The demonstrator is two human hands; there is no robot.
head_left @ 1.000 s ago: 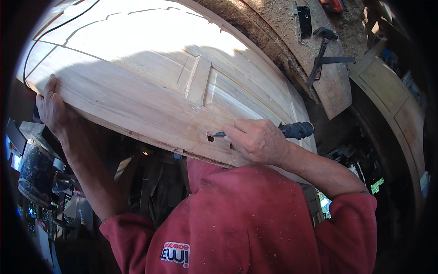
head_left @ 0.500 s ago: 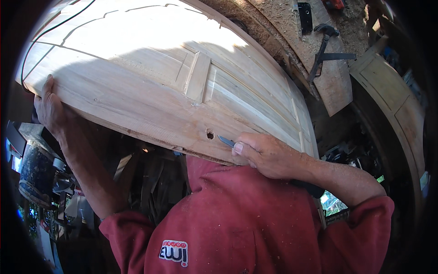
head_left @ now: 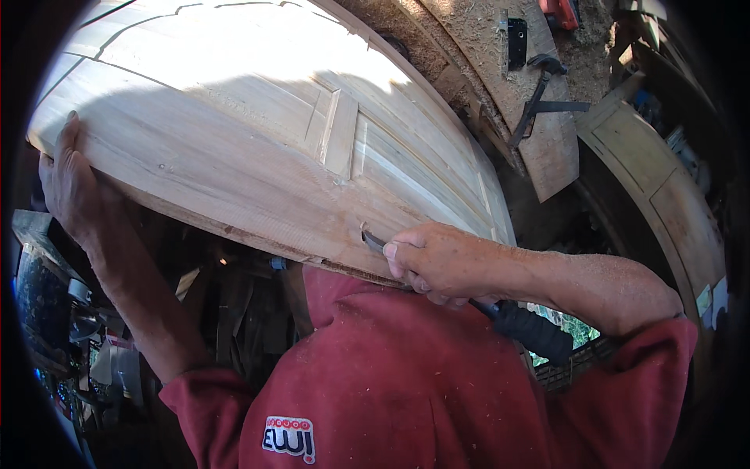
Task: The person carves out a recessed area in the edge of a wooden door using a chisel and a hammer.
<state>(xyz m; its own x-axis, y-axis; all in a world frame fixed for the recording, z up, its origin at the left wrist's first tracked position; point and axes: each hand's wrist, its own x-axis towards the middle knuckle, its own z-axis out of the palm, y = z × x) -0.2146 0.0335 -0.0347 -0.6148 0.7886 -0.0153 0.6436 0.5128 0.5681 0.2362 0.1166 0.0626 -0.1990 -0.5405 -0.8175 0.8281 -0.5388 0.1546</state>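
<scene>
A pale, unfinished panelled wooden door (head_left: 234,156) crosses the view, partly in bright sunlight. My left hand (head_left: 72,184) grips its near edge at the far left, fingertips on the face. My right hand (head_left: 426,258) is closed around a narrow metal-bladed tool (head_left: 373,244) whose dark, wrapped handle (head_left: 531,332) extends down to the right beneath my forearm. The blade tip is in a rough hole (head_left: 363,234) near the door's lower edge, with small wood splinters at its rim.
A dusty board (head_left: 539,172) at top right carries a hammer (head_left: 539,86), a dark square tool and a black rectangular object (head_left: 516,43). A red tool (head_left: 558,14) lies beyond. Another wooden door (head_left: 664,203) stands at right. A paint-stained blue container (head_left: 43,305) is among clutter at left.
The blade has left the hole and returned, now entering from lower right; its handle swung from above my right wrist to below it. The whole scene has shifted slightly left.
</scene>
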